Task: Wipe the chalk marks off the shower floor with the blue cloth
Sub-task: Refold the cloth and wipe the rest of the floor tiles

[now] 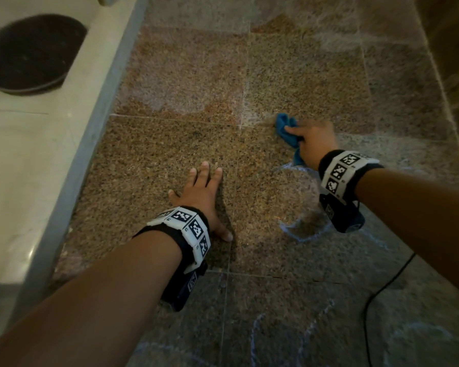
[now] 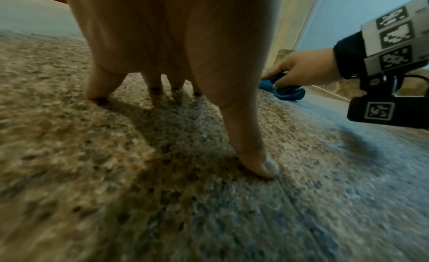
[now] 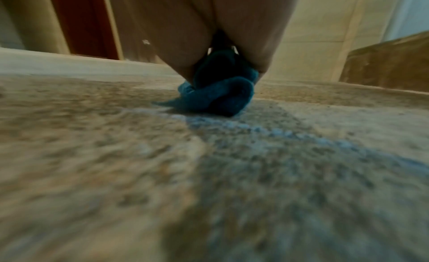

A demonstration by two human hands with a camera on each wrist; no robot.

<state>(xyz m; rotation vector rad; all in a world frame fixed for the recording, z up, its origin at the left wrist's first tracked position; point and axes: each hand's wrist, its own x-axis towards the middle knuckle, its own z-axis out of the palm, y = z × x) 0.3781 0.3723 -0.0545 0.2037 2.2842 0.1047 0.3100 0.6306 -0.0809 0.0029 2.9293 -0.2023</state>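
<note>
The blue cloth (image 1: 285, 128) is bunched up on the speckled brown shower floor (image 1: 186, 144), and my right hand (image 1: 313, 141) grips it and presses it down near a tile joint. From the right wrist the cloth (image 3: 218, 95) bulges out under my palm, with a pale chalk streak (image 3: 267, 132) just behind it. A chalk loop (image 1: 300, 231) lies below my right wrist, and more chalk lines (image 1: 302, 340) cross the near tiles. My left hand (image 1: 202, 192) rests flat on the floor with straight, spread fingers (image 2: 257, 166). The left wrist view shows my right hand (image 2: 299, 69) on the cloth (image 2: 285, 93).
A grey raised curb (image 1: 90, 144) borders the shower floor on the left, with pale tiles and a dark oval mat (image 1: 29, 54) beyond it. A brown wall (image 1: 456, 75) rises at the right. A thin black cable (image 1: 382, 290) trails over the near right floor.
</note>
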